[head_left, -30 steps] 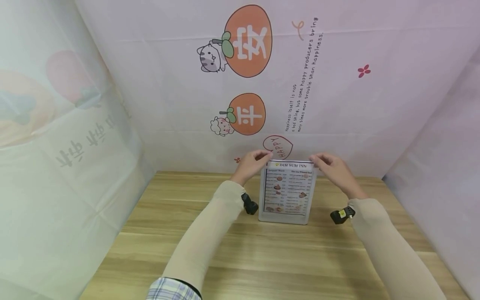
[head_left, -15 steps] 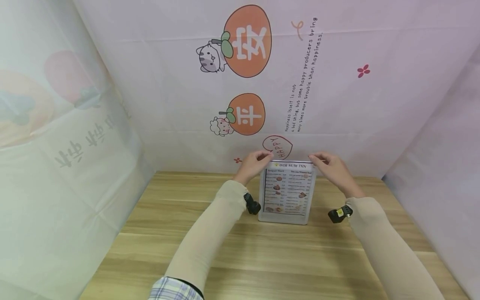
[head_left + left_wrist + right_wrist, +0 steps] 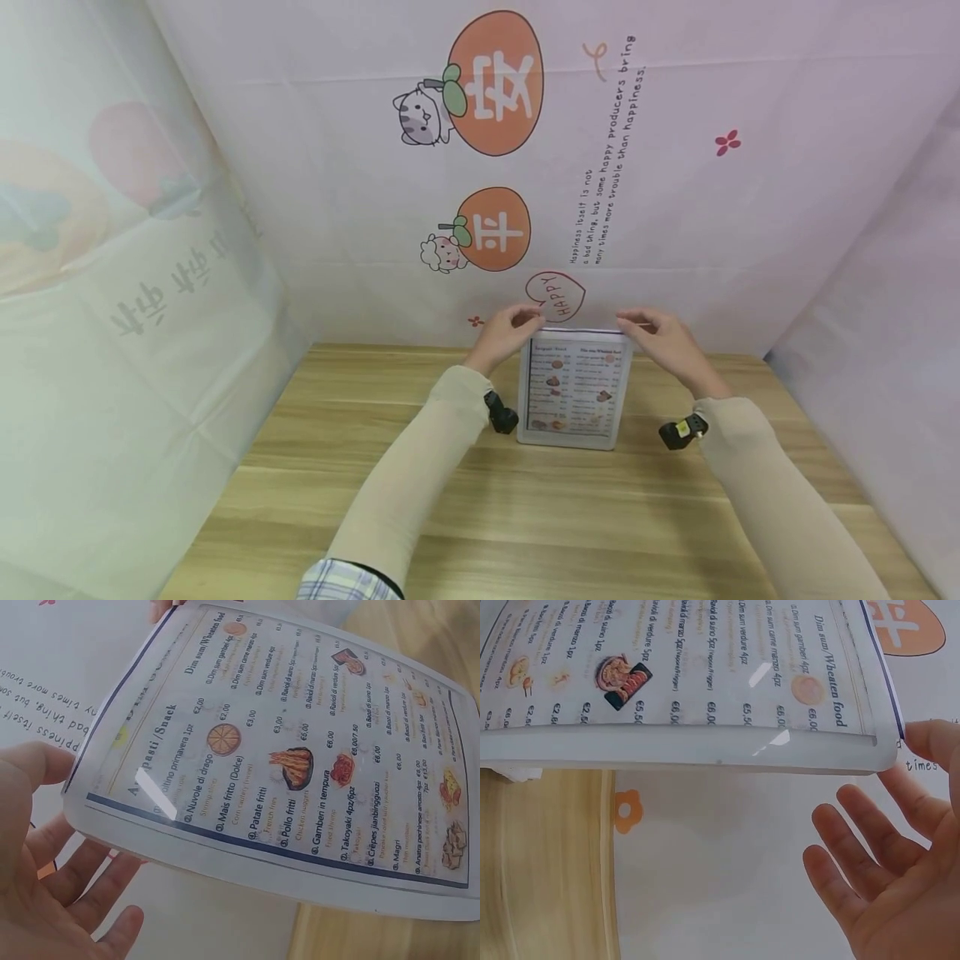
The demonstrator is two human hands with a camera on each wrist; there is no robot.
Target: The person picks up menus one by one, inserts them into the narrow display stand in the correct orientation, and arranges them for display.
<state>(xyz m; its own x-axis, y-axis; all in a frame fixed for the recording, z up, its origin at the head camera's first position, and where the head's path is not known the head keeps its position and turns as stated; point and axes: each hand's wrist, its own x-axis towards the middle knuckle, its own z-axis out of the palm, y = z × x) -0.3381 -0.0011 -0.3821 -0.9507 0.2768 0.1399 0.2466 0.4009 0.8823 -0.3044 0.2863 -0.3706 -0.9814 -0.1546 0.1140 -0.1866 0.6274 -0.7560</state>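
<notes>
From the head camera I saw the menu card (image 3: pixel 573 390) standing upright near the back edge of the wooden table (image 3: pixel 480 508), its printed face turned toward me. Its long axis ran top to bottom, the lower edge resting on the table and the top edge leaning slightly away toward the backdrop. The print read in two columns, with small food pictures beside the prices.

My left hand (image 3: pixel 504 332) was at the card's upper left corner, and my right hand (image 3: pixel 660 337) at the upper right. In the left wrist view the thumb of the left hand (image 3: pixel 45 855) lay at the menu card's (image 3: pixel 292 757) corner while the other fingers spread loosely behind it, not wrapped round. In the right wrist view the right hand (image 3: pixel 889 885) looked the same: thumb tip against the corner of the menu card (image 3: pixel 697 675), fingers straight and fanned out behind. Whether either thumb really pinched the sheet, I could not tell.

The table was pale wood with the grain running left to right. A pinkish printed backdrop (image 3: pixel 675 192) rose behind it, carrying orange fruit cartoons (image 3: pixel 495 83), a small cat, a red flower and lines of English text. Similar cloth hung at both sides.
</notes>
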